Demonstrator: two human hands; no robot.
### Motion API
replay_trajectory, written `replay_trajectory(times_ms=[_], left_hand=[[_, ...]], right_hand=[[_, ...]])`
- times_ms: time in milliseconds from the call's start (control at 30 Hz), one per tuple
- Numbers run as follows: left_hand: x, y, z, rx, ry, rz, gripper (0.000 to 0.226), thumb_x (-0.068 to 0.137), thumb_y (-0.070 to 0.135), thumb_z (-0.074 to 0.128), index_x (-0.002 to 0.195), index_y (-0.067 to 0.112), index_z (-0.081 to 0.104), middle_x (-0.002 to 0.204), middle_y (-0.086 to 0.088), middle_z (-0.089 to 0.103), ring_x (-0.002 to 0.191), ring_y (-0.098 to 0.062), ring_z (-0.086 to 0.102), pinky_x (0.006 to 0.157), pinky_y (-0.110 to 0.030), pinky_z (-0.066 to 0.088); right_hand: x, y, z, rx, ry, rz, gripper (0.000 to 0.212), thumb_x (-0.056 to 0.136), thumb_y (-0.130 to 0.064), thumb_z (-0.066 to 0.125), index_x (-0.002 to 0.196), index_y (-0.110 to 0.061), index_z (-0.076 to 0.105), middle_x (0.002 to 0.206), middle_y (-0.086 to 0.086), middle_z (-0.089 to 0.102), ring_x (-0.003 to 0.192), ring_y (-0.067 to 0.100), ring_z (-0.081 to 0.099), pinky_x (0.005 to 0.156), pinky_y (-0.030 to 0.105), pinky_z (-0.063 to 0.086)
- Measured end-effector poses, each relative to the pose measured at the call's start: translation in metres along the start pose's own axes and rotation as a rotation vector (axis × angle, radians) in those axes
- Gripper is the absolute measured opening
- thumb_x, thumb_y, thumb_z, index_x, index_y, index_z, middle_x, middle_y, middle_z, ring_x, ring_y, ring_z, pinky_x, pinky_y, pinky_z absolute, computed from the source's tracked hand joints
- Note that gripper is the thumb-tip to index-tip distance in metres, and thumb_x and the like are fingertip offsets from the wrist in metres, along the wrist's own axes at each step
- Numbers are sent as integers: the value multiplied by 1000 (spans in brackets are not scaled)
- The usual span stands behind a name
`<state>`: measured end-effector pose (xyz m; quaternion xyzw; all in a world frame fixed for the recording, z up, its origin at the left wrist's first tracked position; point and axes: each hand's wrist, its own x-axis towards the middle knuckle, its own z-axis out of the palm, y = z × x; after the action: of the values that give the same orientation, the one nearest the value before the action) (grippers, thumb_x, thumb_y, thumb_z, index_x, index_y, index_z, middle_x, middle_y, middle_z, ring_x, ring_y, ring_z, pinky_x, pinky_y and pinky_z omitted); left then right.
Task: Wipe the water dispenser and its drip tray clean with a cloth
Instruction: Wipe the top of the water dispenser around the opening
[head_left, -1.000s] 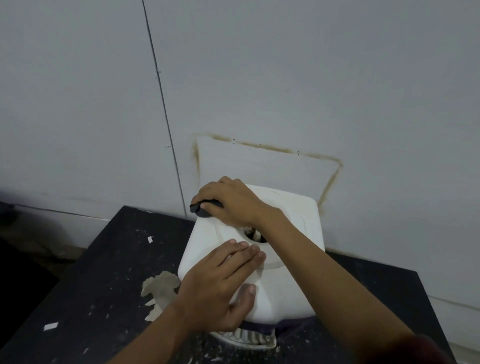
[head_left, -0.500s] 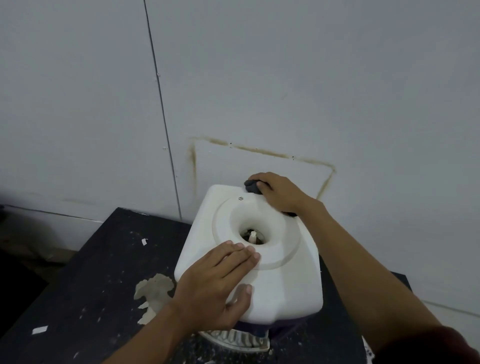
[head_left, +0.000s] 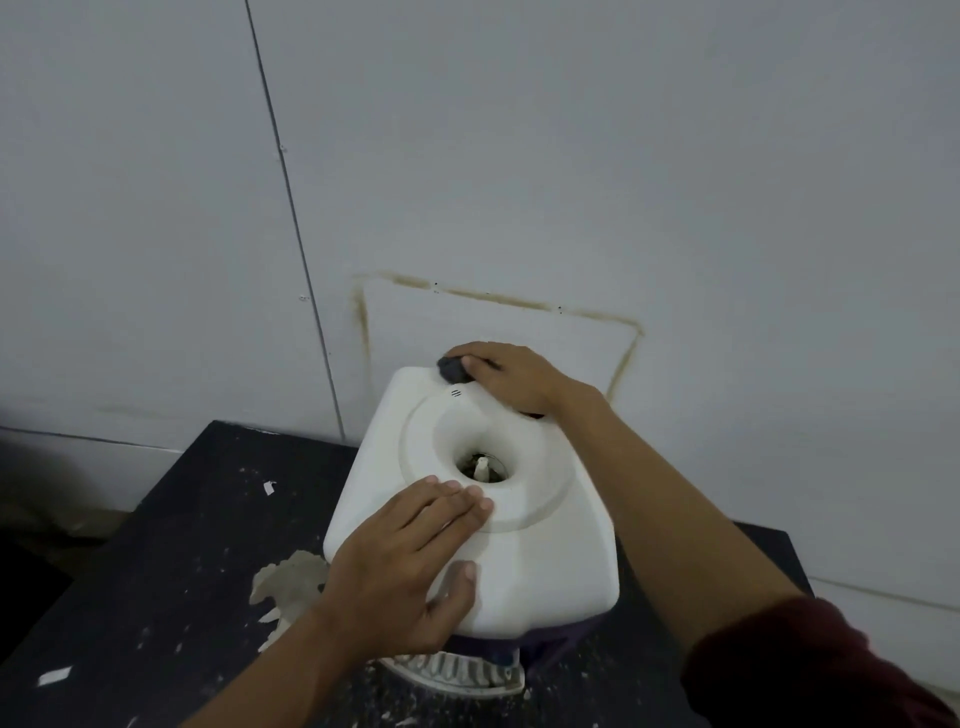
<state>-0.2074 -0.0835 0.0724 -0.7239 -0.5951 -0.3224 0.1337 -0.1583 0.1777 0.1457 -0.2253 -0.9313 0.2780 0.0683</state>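
Swept the cloth (head_left: 451, 368), gripped under the right hand (head_left: 511, 382), off the dispenser's (head_left: 545, 561) rear left corner, along the back edge to the right, then partway back left. Bared the top hole (head_left: 483, 465), earlier half hidden by that wrist, now showing just beyond the left hand (head_left: 405, 561).

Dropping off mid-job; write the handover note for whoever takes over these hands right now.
The left hand lies flat on top of the water dispenser, near its front, steadying it and holding nothing.
The right hand presses a dark cloth on the top's back edge.
The drip tray sits below the front, on the black table, with no hand on it.
Done: top being wiped; how much is clean, cannot tell.
Left: sides, front, drip tray.
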Motion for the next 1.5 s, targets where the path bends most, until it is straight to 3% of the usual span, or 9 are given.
replay_trajectory(times_ms=[200, 400, 467, 567, 700, 800, 900, 1133, 1500], left_hand=[[0, -1, 1, 12, -15, 5, 50, 85, 27, 63, 131, 7, 66, 134, -3, 65, 124, -23, 60, 110, -40, 45], [2, 0, -1, 2, -16, -6, 50, 83, 27, 64, 129, 9, 67, 134, -2, 65, 124, -20, 60, 109, -39, 47], [2, 1, -1, 1, -16, -3, 50, 83, 27, 65, 129, 9, 67, 134, -2, 65, 124, -20, 60, 110, -38, 46], [2, 0, -1, -8, -15, -9, 50, 83, 27, 66, 129, 8, 67, 133, -1, 66, 124, -20, 60, 111, -37, 45], [1, 1, -1, 7, -28, 0, 49, 85, 29, 64, 129, 8, 67, 133, -2, 66, 124, -19, 60, 111, -37, 44], [3, 0, -1, 13, -52, -8, 49, 85, 28, 64, 130, 9, 67, 133, -2, 66, 123, -19, 61, 112, -36, 43], [3, 1, -2, 23, -60, -18, 49, 84, 28, 63, 130, 9, 67, 131, -2, 67, 121, -20, 61, 112, -36, 42], [3, 2, -3, 24, -50, -21, 48, 84, 27, 63, 128, 6, 68, 129, -5, 67, 120, -22, 62, 111, -38, 44], [5, 1, -1, 45, -5, 14, 46, 86, 25, 59, 125, 4, 69, 128, -8, 68, 117, -25, 63, 111, -37, 44]], right_hand=[[-65, 36, -4, 189, 207, 126, 35, 107, -35, 33, 130, -44, 57, 130, -27, 58, 122, -2, 50, 104, 25, 36], [-110, 38, 14, 246, 423, 167, 33, 107, -23, 38, 134, -32, 55, 121, -38, 48, 115, -10, 43, 90, -2, 27], [-93, 35, 13, 185, 393, 171, 35, 107, -22, 36, 135, -28, 56, 126, -28, 53, 118, -4, 44, 93, 4, 30], [-51, 24, 9, 55, 293, 162, 37, 105, -24, 34, 132, -30, 58, 135, -10, 58, 125, 11, 51, 100, 30, 40], [-4, -16, 17, -82, 122, 11, 35, 103, -21, 37, 123, -30, 64, 129, -10, 61, 117, 17, 58, 88, 32, 43], [15, -48, 39, -175, -31, -172, 35, 104, -23, 37, 128, -30, 62, 137, -8, 57, 121, 17, 55, 97, 36, 43], [19, -46, 37, -145, -96, -175, 36, 106, -26, 35, 132, -32, 59, 141, -9, 55, 126, 13, 50, 103, 35, 39], [-36, 26, -5, 127, 125, 161, 36, 107, -36, 32, 135, -37, 56, 137, -15, 57, 126, 11, 50, 107, 32, 35], [-160, 17, 42, 490, 525, 231, 34, 105, -28, 46, 138, -33, 55, 141, -19, 54, 130, -3, 47, 112, 21, 35]])
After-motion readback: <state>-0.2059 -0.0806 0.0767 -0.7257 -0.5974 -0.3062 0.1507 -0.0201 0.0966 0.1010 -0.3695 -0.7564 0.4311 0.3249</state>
